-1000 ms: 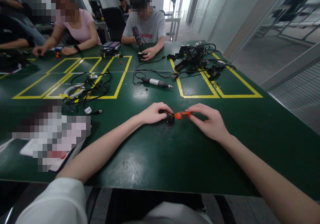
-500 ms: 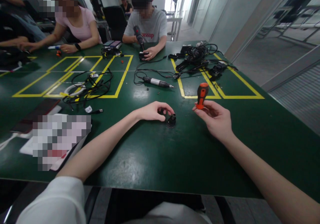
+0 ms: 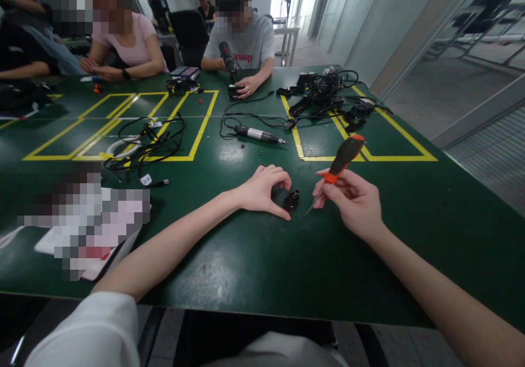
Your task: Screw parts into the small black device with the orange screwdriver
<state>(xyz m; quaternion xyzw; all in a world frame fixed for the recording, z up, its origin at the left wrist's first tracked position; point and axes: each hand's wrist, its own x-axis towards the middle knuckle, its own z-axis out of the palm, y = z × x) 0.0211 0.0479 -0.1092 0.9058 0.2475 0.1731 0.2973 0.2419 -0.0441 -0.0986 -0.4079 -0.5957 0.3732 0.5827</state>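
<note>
On the green table (image 3: 246, 268), the left hand (image 3: 262, 189) curves open and the right hand (image 3: 359, 203) grips a screwdriver (image 3: 346, 156), taken up but not yet touching the small black part (image 3: 291, 201) standing within the left hand's curve, contact there unclear.

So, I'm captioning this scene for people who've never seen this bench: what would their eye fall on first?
Probably the orange-and-black screwdriver in the right hand, its handle up and thin shaft slanting down toward the green table. Just left of its tip, a small black part stands beside the open curl of the left hand. Farther back on the right, a tangle of dark cables lies partly across yellow tape.
</note>
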